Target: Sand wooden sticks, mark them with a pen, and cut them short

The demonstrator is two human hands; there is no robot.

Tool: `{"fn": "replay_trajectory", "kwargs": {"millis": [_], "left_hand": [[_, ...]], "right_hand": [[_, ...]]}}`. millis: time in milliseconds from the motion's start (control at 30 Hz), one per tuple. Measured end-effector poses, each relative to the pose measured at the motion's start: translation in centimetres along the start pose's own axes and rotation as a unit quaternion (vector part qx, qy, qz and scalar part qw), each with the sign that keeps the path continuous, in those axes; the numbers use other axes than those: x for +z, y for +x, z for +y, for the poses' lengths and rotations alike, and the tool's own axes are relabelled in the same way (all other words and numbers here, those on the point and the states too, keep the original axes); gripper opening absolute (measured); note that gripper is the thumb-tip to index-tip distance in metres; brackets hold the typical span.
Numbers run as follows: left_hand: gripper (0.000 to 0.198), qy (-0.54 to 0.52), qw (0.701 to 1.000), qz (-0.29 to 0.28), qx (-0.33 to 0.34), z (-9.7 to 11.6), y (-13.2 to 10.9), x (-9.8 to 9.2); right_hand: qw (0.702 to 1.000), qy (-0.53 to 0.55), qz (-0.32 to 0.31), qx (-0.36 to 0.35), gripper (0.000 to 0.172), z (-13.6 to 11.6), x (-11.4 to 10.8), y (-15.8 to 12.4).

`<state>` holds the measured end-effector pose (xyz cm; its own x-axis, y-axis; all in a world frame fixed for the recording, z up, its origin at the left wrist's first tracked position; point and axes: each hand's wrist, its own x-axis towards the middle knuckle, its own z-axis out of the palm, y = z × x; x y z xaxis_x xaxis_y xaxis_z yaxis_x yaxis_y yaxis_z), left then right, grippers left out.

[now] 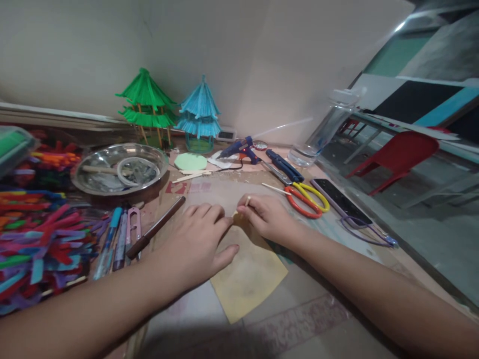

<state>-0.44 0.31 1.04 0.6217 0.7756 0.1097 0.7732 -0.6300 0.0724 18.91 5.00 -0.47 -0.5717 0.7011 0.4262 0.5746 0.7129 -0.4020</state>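
A yellowish square sheet (249,274), perhaps sandpaper, lies turned at an angle under both hands. My left hand (200,242) rests flat near its upper left edge, thumb spread away from the fingers. At the sheet's far corner my right hand (267,217) is closed in a pinch on a short pale wooden stick (247,200), whose end pokes out above the fingers. The index fingertip of my left hand comes close to the right fingertips; whether they touch I cannot tell. The rest of the stick is hidden by my right fingers.
Green (145,99) and blue (200,107) pagoda-like models stand behind. A glue gun (239,147), scissors (305,199), phone (340,202) and clear bottle (325,129) sit at right; a metal tray (84,184), brown marker (157,227) and fuzzy coloured strips (41,244) at left.
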Motion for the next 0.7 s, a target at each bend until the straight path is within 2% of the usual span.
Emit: {"fn": "replay_trajectory", "kwargs": {"millis": [433, 700], "left_hand": [[0.036, -0.005, 1.0, 0.024, 0.001, -0.2, -0.02, 0.2], [0.037, -0.001, 1.0, 0.011, -0.005, -0.08, 0.18, 0.1]], "right_hand": [[1.0, -0.013, -0.017, 0.008, 0.02, -0.5, 0.0, -0.08], [1.0, -0.009, -0.017, 0.008, 0.02, -0.48, 0.09, -0.03]]}}
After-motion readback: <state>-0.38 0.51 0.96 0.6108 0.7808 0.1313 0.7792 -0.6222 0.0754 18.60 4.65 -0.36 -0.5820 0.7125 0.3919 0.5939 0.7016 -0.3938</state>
